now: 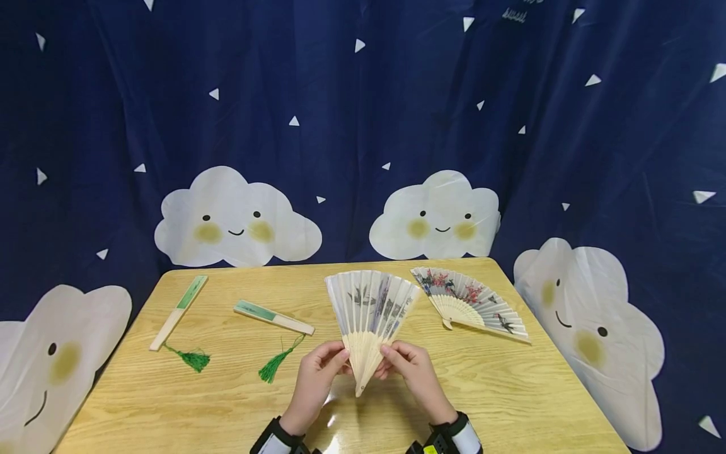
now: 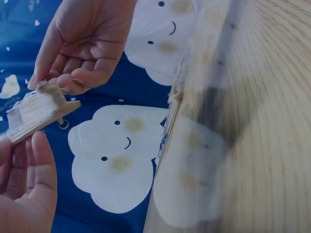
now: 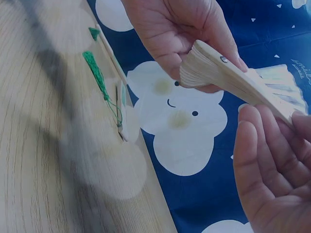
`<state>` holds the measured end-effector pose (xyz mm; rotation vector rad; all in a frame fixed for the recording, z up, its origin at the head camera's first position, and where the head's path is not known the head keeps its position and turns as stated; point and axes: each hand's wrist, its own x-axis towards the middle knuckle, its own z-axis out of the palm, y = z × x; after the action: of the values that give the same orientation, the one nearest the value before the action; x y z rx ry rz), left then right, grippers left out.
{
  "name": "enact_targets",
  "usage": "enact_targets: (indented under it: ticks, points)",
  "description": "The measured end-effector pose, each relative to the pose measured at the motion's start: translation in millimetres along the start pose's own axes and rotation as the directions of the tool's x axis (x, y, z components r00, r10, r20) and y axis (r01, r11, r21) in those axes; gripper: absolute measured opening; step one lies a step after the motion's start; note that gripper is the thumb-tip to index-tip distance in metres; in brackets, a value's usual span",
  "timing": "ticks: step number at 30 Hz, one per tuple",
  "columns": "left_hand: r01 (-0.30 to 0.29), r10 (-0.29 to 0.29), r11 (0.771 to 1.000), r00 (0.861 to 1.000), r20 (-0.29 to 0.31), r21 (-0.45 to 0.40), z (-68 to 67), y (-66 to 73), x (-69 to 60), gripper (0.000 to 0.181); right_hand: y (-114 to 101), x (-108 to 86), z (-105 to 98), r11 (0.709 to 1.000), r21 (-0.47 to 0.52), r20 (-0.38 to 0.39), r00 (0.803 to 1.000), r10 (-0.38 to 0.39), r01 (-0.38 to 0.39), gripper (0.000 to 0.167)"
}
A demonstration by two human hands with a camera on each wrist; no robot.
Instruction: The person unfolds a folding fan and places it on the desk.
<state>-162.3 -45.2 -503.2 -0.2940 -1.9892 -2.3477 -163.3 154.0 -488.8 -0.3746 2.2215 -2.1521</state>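
Note:
A folding fan, spread part way, is held up over the table in both hands. Its white leaf bears grey painted leaves or bamboo, and its pale wooden ribs meet at a pivot at the bottom. My left hand pinches the ribs' left side between thumb and fingers. On the right side, my right hand pinches them likewise. A small metal ring shows beside the ribs' lower end in the left wrist view.
Two folded fans with green covers, one at far left and one nearer the middle, lie on the wooden table, each with a green tassel. At back right lies a spread fan with red flowers. A dark blue curtain hangs behind.

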Motion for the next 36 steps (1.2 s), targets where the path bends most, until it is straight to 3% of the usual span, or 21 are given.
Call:
enact_targets:
  ticks: [11,16,24,27,31,36]
  points:
    - [-0.025,0.017,0.996,0.995,-0.093,-0.085,-0.6,1.4,-1.4,0.028,3.3,-1.5,-8.5,0.995,0.09,-0.063,0.997,0.048,-0.042,0.043]
    - [-0.022,0.006,0.992,0.993,-0.121,-0.127,-0.4,0.7,-1.2,0.031,7.2,-3.3,-11.8,0.982,0.179,-0.086,0.994,0.068,-0.052,0.034]
    - [0.038,-0.084,0.97,0.98,-0.182,-0.24,-1.6,-2.9,0.6,0.024,12.3,-8.4,-13.8,0.952,0.296,-0.095,0.99,0.109,-0.077,0.022]
    - [0.053,-0.118,0.951,0.973,-0.198,-0.306,-1.3,-3.7,1.8,0.021,15.3,-9.4,-12.4,0.932,0.359,-0.099,0.99,0.096,-0.055,0.022]
    - [0.055,-0.152,0.926,0.96,-0.234,-0.373,1.4,-4.1,3.1,0.016,18.9,-11.4,-8.3,0.881,0.473,-0.115,0.99,0.084,-0.02,0.022]
    - [0.054,-0.2,0.894,0.936,-0.288,-0.445,7.3,-6.6,3.7,0.011,22.4,-14.4,-0.3,0.836,0.549,-0.192,0.971,0.141,-0.013,0.021]
